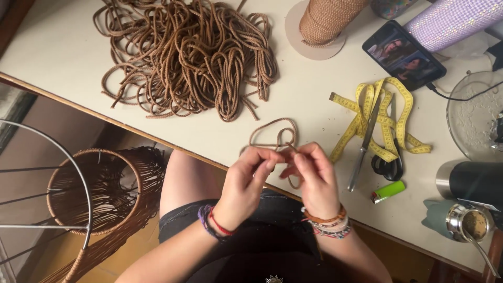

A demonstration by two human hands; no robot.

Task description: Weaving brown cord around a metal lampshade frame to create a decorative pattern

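A thin brown braided cord piece (pixel 275 137) is bent into loose loops on the white table (pixel 314 99), just below the big tangled heap of matching brown cord (pixel 188 55). Its near end is pinched up off the table's front edge.

Two hands (pixel 246 181) (pixel 313 178), one cord pile (pixel 188 55), one cord spool (pixel 327 20), one tape measure (pixel 380 118), one scissors (pixel 387 157), one lighter (pixel 387 191), one phone (pixel 403 55), two cups (pixel 469 181) (pixel 471 222)

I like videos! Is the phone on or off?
On. The phone lies flat on the table with its screen lit, showing a picture.
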